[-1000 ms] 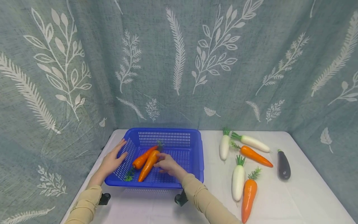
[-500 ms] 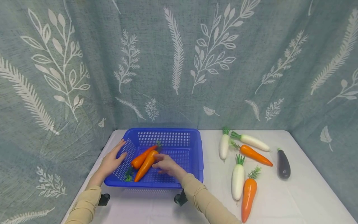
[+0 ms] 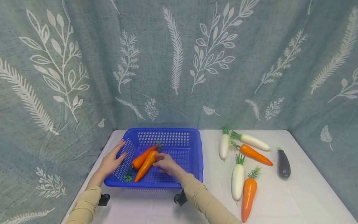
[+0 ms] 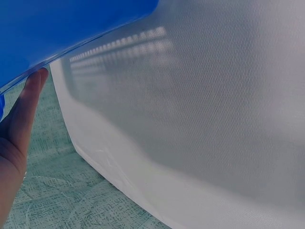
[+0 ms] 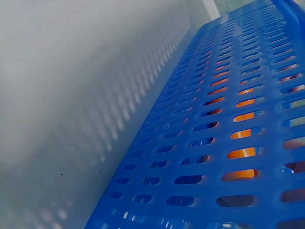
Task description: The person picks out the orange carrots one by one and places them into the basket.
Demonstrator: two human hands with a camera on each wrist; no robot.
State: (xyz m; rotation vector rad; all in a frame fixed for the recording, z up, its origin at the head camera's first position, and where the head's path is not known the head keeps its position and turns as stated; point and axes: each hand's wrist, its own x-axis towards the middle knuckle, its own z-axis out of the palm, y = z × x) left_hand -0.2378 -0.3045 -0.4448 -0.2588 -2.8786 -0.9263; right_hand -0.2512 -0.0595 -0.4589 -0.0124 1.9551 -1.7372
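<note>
My left hand (image 3: pixel 112 160) rests on the left rim of a blue perforated basket (image 3: pixel 165 184), its fingers extended. The left wrist view shows the fingers (image 4: pixel 29 102) against the basket's edge. Two carrots lie side by side in the basket's left half. One carrot (image 3: pixel 141 161) has its leafy end toward the near left corner; the other carrot (image 3: pixel 146 167) points its tip toward me. Over the basket, my right hand (image 3: pixel 167 163) has loosely bent fingers at the thick end of the nearer carrot. Contact there is unclear. In the right wrist view the basket wall (image 5: pixel 200 143) hides that hand.
Right of the basket on the white table (image 3: pixel 302 199) lie several vegetables: white radishes (image 3: pixel 238 182), carrots (image 3: pixel 249 199) and an eggplant (image 3: pixel 283 165). A patterned curtain (image 3: pixel 156 77) hangs behind and at the sides.
The nearer carrot has shifted slightly left against the other carrot, and my right hand moved slightly left with it. The left hand stays on the rim.
</note>
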